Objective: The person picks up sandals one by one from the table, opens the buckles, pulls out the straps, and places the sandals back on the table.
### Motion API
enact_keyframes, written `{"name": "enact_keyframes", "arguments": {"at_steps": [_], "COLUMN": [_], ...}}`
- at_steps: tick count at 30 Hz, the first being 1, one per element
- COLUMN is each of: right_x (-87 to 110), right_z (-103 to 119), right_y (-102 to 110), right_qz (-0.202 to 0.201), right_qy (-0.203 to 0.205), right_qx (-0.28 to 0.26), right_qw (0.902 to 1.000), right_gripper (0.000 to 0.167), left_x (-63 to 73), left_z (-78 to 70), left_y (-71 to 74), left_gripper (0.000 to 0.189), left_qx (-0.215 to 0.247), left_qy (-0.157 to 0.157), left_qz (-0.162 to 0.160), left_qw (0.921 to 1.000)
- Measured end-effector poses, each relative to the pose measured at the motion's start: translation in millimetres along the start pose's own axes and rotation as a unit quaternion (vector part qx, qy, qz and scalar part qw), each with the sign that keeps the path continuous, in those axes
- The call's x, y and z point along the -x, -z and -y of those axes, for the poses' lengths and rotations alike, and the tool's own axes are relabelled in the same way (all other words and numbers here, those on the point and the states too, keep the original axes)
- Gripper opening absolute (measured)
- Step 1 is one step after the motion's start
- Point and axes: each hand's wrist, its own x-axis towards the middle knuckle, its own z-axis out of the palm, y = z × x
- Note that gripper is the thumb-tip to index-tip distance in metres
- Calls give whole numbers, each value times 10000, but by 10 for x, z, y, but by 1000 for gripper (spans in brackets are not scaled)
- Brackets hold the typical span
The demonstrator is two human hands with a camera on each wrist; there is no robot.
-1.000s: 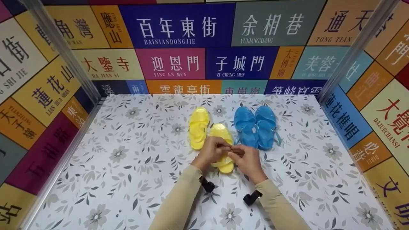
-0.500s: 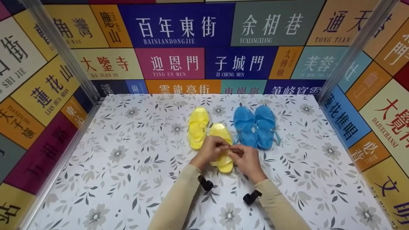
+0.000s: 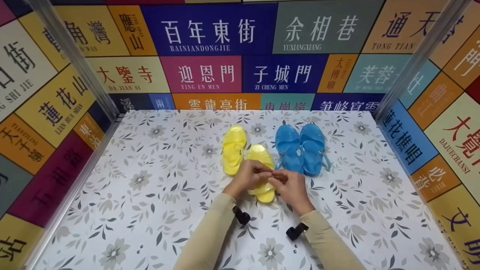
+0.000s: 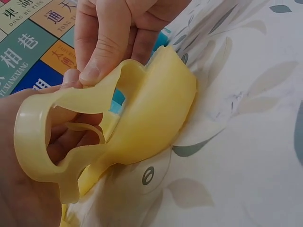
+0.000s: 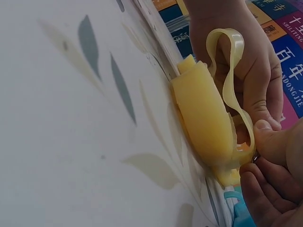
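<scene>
Head view showed a yellow sandal (image 3: 258, 152) on the bench (image 3: 168, 225), toe pointing away from the person. Above its middle the left hand (image 3: 248, 179) and right hand (image 3: 294, 188) met, fingers curled, both pinching its strap (image 4: 31, 127), which looped before the left palm. A small shiny bit (image 5: 256, 157) showed at the right fingers. Just left and slightly farther off lay a second yellow sandal (image 3: 233, 150); to the right, two blue sandals (image 3: 288, 138) sat side by side. Beyond the bench rose a wall (image 3: 210, 65) of coloured signs.
</scene>
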Motion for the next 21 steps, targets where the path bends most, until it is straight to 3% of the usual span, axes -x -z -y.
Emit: {"name": "enact_keyframes", "arguments": {"at_steps": [7, 21], "right_x": [0, 21], "right_z": [-1, 11], "right_y": [7, 5], "right_qz": [26, -9], "right_qy": [-109, -178], "right_qx": [-93, -70], "right_qw": [9999, 9998], "right_gripper": [18, 21], "left_x": [-6, 27], "left_z": [9, 51], "left_y": [-18, 4], "left_gripper": [7, 8], "left_qx": [74, 365], "left_qy": [-68, -10], "left_qz": [-122, -19], "left_qw": [9999, 9993]}}
